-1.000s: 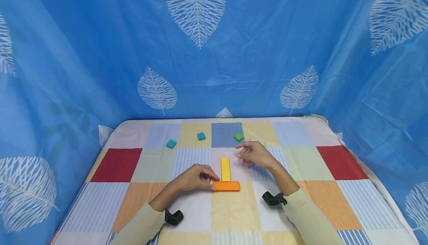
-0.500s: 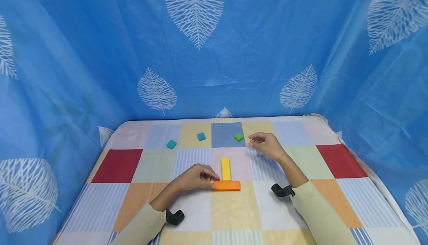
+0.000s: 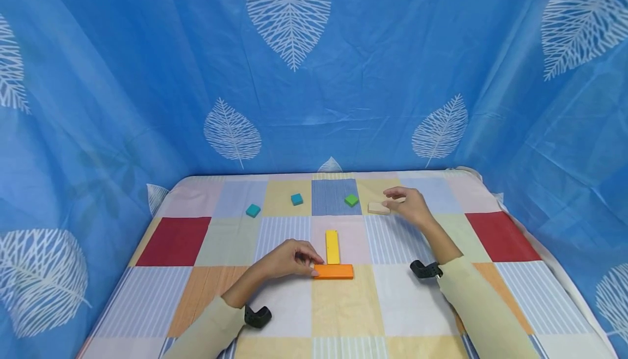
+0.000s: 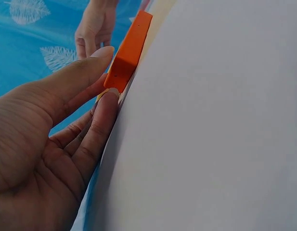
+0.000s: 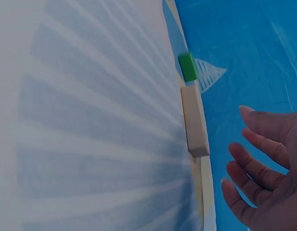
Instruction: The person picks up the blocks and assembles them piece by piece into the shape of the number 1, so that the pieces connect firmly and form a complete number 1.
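Note:
In the head view my left hand (image 3: 287, 259) pinches the left end of an orange rectangular block (image 3: 336, 272) lying crosswise on the cloth. Its thumb and fingertips sit at that end in the left wrist view, where the orange block (image 4: 131, 50) runs away from them. A yellow block (image 3: 332, 247) stretches back from the orange one's far side, forming a T. Farther right, my right hand (image 3: 414, 206) hovers at the right end of a plain wooden block (image 3: 378, 208). The right wrist view has its fingers spread apart, a gap between them and the wooden block (image 5: 194, 120).
A green square block (image 3: 351, 200) lies just left of the wooden one. Two teal square blocks (image 3: 296, 199) are farther left along the back. Patchwork cloth (image 3: 343, 310) covers the table, and a blue leaf-print curtain (image 3: 373, 75) surrounds its back and sides.
My right hand has moved right and back, away from the yellow block to the wooden block, which now shows beside its fingers. The left hand has stayed at the orange block.

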Demonstrator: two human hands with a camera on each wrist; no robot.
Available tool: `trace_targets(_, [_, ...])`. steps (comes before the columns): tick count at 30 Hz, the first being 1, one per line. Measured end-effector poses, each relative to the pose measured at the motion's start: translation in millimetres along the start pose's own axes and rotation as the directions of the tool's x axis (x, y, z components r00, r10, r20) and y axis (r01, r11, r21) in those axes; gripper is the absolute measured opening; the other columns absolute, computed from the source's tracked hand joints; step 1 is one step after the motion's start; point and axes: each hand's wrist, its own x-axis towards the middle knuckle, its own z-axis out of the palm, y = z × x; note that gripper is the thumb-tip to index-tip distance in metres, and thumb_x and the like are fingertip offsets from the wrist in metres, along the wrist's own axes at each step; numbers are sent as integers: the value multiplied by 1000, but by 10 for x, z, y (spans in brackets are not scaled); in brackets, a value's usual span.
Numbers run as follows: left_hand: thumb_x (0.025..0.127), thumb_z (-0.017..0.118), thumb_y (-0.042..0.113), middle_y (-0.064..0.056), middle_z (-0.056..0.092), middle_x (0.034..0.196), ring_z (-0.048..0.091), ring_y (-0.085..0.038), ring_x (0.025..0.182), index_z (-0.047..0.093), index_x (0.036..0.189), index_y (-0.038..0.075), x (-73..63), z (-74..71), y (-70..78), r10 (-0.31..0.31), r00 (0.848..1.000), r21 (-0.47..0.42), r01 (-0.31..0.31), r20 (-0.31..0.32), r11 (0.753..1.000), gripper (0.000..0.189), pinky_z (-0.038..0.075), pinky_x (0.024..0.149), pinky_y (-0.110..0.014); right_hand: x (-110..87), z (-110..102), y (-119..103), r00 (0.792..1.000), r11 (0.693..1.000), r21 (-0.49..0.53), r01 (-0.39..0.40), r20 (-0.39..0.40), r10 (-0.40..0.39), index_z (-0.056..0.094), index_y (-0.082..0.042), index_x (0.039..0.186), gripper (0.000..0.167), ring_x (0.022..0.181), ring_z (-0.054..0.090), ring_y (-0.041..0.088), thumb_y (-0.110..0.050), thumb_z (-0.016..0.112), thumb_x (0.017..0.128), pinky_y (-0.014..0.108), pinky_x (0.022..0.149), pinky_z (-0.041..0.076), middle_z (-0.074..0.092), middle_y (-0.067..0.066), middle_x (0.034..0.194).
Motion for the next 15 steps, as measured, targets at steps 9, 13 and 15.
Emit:
trace_targets(9, [81,83,-1,-13,72,99,58,-11,75,78,107,0,15,8,13,10,1000,18,-10,-3,1000,26,46,66,-18,54,-41,136,999,999,-48,-20,45,22,66,8,124,38,110,61,41,-9,75,91,51,91,51,68,26,118])
trace_targets(13, [81,84,3,-7,72,99,58,-8,76,79,107,5,11,0,-28,-1,1000,18,1,-2,1000,26,47,66,-18,77,-18,163,997,998,-66,-1,75,6,68,9,119,34,95,66,34,-3,76,88,38,82,54,71,23,106])
trace_targets(15, [82,85,6,-5,72,99,58,-8,76,80,107,8,7,-6,-29,-9,1000,15,9,3,1000,26,47,67,-19,77,-11,162,996,998,-66,9,93,-3,68,10,117,33,89,67,30,-2,76,88,32,77,54,72,20,100])
